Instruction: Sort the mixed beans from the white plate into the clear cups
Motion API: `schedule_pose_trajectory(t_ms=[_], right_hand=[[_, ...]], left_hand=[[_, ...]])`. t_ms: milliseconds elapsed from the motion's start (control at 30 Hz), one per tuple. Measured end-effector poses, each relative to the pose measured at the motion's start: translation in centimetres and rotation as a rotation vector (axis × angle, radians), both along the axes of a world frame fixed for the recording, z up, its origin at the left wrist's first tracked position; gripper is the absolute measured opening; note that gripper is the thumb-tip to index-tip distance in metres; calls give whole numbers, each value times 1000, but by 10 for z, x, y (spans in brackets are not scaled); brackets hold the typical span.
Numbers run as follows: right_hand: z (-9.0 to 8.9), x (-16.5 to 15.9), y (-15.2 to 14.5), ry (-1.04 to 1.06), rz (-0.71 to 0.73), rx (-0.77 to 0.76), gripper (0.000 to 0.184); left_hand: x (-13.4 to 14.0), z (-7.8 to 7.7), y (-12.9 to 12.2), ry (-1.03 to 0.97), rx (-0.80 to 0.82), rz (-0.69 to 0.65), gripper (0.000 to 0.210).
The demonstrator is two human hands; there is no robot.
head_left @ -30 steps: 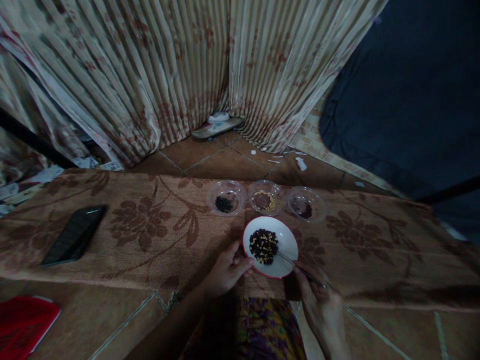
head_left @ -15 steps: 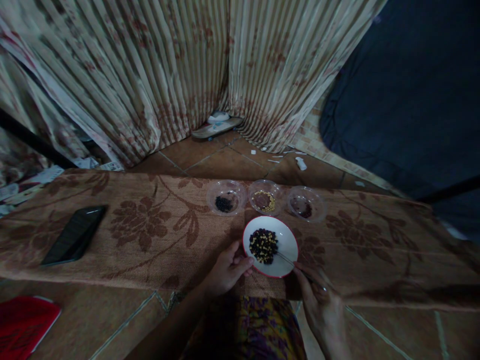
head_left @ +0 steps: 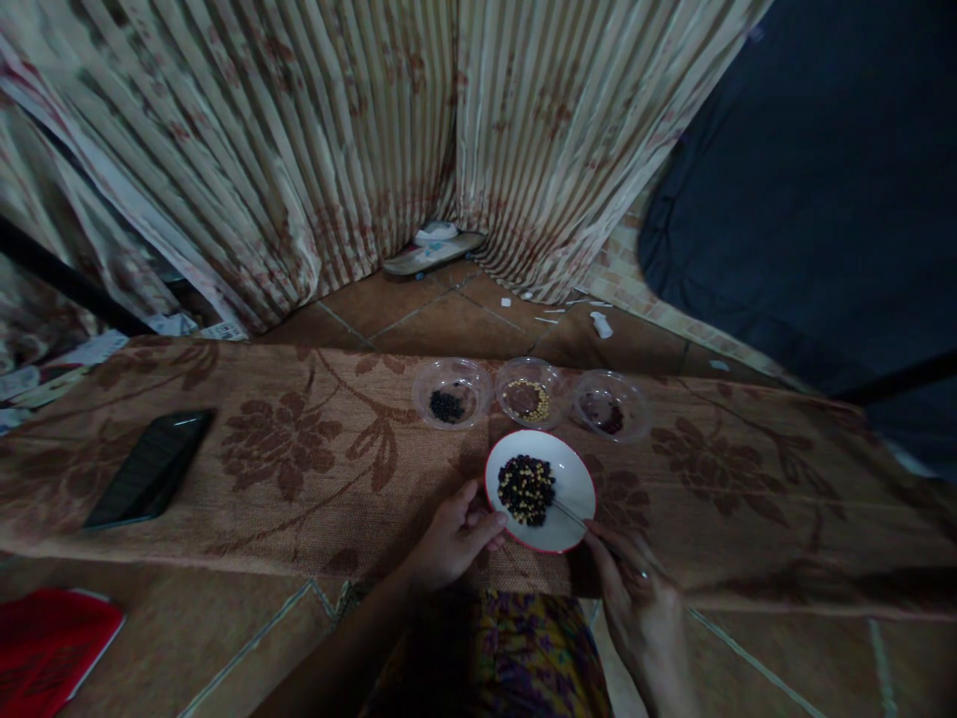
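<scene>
A white bowl with a red rim (head_left: 574, 479) sits on the cloth-covered bench, with mixed black and yellow beans (head_left: 526, 491) heaped toward its left side. My left hand (head_left: 453, 538) grips the lower left rim, thumb over the edge and fingers curled at the side. In my right hand (head_left: 635, 588), closed at the lower right of the bowl, are thin metal tweezers (head_left: 569, 514) whose tips reach the beans. Beyond the bowl stand three clear plastic bowls: one with black beans (head_left: 447, 405), one with yellow beans (head_left: 536, 401), one with dark red beans (head_left: 609, 414).
A dark phone (head_left: 150, 469) lies at the left on the brown flower-patterned cloth (head_left: 359, 529). Behind the bench are a skateboard (head_left: 434, 255), scraps on the tiled floor and striped curtains (head_left: 359, 130). Something red (head_left: 56, 648) is at the lower left.
Almost nothing differs. Both hands keep their places at the bowl, and the tweezers' tips stay by the beans with only a very slight shift.
</scene>
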State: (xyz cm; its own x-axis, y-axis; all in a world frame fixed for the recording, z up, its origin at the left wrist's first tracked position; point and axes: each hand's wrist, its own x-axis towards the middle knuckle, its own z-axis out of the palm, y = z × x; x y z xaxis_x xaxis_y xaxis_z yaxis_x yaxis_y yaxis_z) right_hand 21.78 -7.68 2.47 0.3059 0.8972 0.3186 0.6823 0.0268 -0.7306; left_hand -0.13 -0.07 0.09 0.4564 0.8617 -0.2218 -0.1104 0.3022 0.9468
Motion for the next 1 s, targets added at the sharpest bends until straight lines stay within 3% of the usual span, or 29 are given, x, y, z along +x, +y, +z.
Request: schedule_pose_trajectory(t_ms=[467, 1000], right_hand=[[-11, 2, 1, 18, -26, 3, 28], [-4, -3, 3, 35, -57, 13, 25]], left_hand=[[0, 4, 0, 4, 7, 1, 49], [-1, -1, 0, -1, 15, -12, 44]])
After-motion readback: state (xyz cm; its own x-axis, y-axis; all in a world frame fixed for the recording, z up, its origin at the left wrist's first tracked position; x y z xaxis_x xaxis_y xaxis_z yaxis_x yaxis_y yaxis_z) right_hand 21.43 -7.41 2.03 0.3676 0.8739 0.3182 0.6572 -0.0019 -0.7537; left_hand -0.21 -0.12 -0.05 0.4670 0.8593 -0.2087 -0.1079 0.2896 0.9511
